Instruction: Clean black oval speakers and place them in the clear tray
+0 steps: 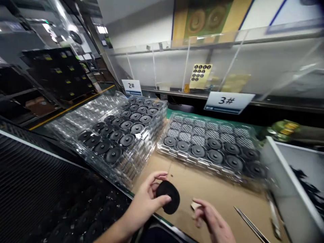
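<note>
Near the front edge of the cardboard-covered bench, my left hand (149, 195) grips a round black disc-shaped part (170, 199), thumb across its face and fingers behind. It is tilted toward me. To its right, my right hand (210, 217) is bent, the index finger reaching over a small pale piece (194, 205) at its fingertips; motion blur softens it. Beyond both hands lies a clear plastic tray (182, 153) with black round parts in its nearer pockets and bare ridged pockets behind. A stack of clear trays (134, 158) filled with similar black parts rises at the left.
Metal tweezers (250, 222) lie on the cardboard (215, 189) at right, beside a white bin (280, 168) containing black pieces. A green-and-yellow roll (286, 128) sits behind it. Signs "2#" (131, 87) and "3#" (229, 101) stand at the back. A black ribbed surface (30, 172) borders the left.
</note>
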`<control>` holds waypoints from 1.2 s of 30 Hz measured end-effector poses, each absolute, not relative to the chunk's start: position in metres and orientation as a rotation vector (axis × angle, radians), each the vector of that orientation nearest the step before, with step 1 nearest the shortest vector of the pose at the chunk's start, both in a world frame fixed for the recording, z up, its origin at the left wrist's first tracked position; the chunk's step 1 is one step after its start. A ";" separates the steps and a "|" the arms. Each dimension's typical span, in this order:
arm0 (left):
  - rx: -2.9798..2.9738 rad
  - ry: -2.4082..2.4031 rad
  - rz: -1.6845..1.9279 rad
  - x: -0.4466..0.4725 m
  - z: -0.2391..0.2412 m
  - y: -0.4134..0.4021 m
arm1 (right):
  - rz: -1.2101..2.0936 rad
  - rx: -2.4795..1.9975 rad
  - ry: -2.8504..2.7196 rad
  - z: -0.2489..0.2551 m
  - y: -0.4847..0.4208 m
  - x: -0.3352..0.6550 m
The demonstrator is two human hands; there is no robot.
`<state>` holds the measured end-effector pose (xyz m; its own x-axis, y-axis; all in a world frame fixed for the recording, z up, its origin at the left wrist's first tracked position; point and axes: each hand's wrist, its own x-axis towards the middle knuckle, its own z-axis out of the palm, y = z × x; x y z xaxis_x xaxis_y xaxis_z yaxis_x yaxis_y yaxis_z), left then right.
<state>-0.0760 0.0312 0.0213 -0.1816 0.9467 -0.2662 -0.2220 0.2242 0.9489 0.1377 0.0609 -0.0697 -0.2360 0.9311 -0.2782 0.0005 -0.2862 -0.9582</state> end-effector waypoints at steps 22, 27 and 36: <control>0.364 0.621 0.679 -0.015 -0.037 -0.011 | 1.449 -1.150 -1.815 -0.013 0.033 0.153; 0.335 0.518 0.649 -0.020 -0.038 -0.014 | 1.509 -1.072 -1.860 -0.010 0.029 0.156; 0.139 0.651 1.081 -0.017 -0.022 -0.015 | 0.658 -1.042 -2.031 -0.016 -0.010 0.152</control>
